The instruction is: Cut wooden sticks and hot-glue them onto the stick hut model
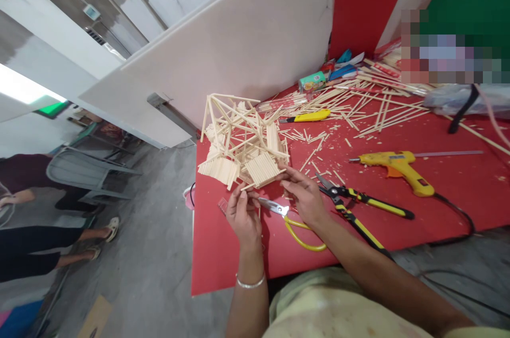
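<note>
A small model house of thin wooden sticks (pixel 263 168) stands near the left end of the red table, with an open stick frame above slatted panels. My left hand (pixel 244 216) is closed in a pinch at the model's near edge, where one end of a thin wooden stick (pixel 247 187) shows. At the other end of this edge, my right hand (pixel 305 197) pinches by the slatted panel's corner; its fingertips partly hide what they grip. Yellow-handled scissors (pixel 305 231) lie on the table between and below my hands, blades toward the left hand.
Black-and-yellow cutters (pixel 358 202) lie right of my right hand, with a yellow glue gun (pixel 398 165) beyond. A yellow utility knife (pixel 311 116), loose sticks (pixel 358 99) and a green can (pixel 312 82) lie farther back. A white board (pixel 239 45) rises behind the red table (pixel 215 269).
</note>
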The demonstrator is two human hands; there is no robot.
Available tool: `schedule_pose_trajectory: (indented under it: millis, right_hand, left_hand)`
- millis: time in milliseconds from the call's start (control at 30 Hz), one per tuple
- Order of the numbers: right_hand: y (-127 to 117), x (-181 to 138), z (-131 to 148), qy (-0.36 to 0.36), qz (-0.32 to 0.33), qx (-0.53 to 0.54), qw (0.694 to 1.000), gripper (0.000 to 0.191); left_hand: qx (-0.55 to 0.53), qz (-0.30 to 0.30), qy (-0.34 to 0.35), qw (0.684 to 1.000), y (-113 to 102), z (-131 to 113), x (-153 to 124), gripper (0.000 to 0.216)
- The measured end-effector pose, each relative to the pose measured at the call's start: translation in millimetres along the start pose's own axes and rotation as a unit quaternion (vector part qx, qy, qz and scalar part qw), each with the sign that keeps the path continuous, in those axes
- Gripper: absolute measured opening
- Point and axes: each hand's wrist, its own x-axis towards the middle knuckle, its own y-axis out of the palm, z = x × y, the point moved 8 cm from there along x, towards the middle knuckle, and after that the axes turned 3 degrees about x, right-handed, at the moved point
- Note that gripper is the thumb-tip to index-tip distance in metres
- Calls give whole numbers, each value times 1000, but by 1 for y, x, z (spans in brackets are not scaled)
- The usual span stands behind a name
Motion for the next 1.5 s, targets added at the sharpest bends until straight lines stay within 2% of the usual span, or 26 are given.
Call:
schedule_pose_trajectory:
  millis: [1500]
  right_hand:
    - [1,0,1,0,2,-2,1000,48]
  left_hand:
    - [6,4,-3,1000,3,-3,-1,23]
